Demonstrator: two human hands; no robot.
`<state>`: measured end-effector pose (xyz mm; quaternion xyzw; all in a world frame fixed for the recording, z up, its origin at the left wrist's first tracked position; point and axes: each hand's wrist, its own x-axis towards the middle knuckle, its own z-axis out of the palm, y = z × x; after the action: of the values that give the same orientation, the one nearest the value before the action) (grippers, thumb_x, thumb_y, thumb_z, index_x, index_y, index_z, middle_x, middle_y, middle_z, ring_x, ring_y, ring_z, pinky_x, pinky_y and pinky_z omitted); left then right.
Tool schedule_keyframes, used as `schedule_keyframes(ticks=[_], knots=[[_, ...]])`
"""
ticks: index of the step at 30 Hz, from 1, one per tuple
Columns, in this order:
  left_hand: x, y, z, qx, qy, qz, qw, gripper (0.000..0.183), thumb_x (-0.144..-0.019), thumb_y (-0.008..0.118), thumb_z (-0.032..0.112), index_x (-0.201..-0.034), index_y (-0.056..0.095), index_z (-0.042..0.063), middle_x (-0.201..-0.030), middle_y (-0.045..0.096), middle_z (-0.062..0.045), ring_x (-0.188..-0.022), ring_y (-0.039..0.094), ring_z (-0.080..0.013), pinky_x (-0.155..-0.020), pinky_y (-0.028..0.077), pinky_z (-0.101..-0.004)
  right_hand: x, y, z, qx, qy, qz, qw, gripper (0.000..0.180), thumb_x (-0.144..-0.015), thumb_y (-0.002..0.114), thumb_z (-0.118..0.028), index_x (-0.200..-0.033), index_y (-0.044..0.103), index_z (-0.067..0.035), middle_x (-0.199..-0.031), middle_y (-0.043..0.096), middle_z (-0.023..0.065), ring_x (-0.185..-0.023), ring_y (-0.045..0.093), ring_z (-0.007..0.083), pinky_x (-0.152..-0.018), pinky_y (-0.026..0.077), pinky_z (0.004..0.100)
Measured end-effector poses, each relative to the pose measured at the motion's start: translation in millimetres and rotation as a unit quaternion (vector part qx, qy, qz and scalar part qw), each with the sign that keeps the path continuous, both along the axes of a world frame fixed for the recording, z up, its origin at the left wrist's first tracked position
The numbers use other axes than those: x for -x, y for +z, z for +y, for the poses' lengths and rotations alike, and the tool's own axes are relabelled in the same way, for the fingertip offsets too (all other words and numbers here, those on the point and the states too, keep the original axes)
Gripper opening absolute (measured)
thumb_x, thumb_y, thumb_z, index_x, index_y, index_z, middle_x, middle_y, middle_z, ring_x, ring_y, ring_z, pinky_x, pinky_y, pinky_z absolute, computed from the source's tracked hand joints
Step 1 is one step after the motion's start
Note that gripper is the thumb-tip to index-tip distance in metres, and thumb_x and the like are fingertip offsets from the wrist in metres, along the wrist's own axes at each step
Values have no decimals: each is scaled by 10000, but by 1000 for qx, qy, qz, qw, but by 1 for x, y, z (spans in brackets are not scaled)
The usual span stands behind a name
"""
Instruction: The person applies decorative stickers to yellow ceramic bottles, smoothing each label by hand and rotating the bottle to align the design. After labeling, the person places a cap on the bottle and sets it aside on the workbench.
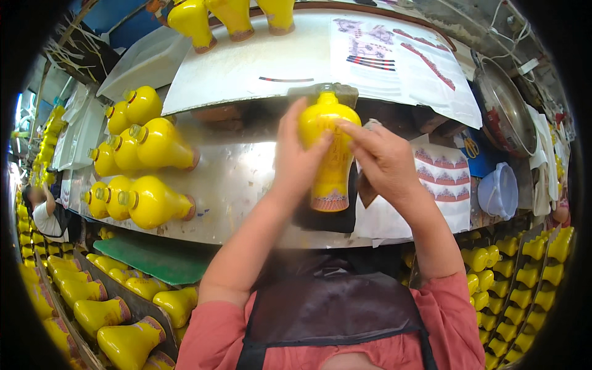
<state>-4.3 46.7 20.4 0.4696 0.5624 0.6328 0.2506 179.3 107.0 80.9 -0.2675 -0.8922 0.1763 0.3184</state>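
Note:
A glossy yellow bottle with a clear glass neck and a patterned band round its base lies before me, its neck pointing away. My left hand grips it from the left, the thumb across its front. The index finger of my right hand touches the bottle's front near faint lettering. Tucked in that hand is a flat brown blade-like tool, probably a scraper; its grip is mostly hidden by the fingers. Part of a black cloth or pad shows under the bottle. A brownish block is behind the bottle's neck.
Several yellow bottles stand at left on the metal table. Decal sheets lie at right, near a pale bucket and scissors. A raised white board carries more decals. Racked bottles flank me. Another person is far left.

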Motion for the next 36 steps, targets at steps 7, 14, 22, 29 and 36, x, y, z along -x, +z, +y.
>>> schedule_keyframes(ticks=[7,14,22,29,36], knots=[[-2,2,22,-6,38,25,999,340,-980,603,251,-1229,615,20,-1208,557,-190,-1151,542,-338,-1033,440,-436,13,5,7,10,-6,-30,999,433,-904,697,-179,-1333,639,-183,-948,704,118,-816,695,348,-707,565,448],[1,17,22,29,47,76,996,358,-951,640,306,-1193,653,42,-1180,580,-186,-1122,559,-363,-1023,439,-452,10,2,8,117,-31,-8,993,532,-908,697,-258,-1416,590,-142,-1072,727,211,-919,694,431,-798,568,476],[8,1,14,6,-20,-58,998,439,-1103,484,324,-1364,572,-18,-1321,586,-110,-1170,579,-197,-1058,437,-331,-6,-37,7,379,-49,41,923,838,-921,712,-440,-1590,381,-60,-1071,698,195,-946,683,208,-830,540,331],[-10,-25,-52,71,-17,183,980,776,-1046,476,419,-1591,223,-73,-1483,406,-285,-1382,418,-412,-1174,322,-484,-11,-71,-19,423,2,113,899,855,-960,691,-367,-1638,272,-59,-1214,666,192,-1038,656,218,-925,519,332],[2,-32,-52,77,-80,50,993,863,-1003,546,409,-1628,149,-35,-1484,398,-282,-1389,416,-425,-1171,333,-469,-16,-71,-13,454,27,94,886,876,-955,697,-345,-1649,241,-66,-1303,636,210,-1106,637,236,-964,504,342]])
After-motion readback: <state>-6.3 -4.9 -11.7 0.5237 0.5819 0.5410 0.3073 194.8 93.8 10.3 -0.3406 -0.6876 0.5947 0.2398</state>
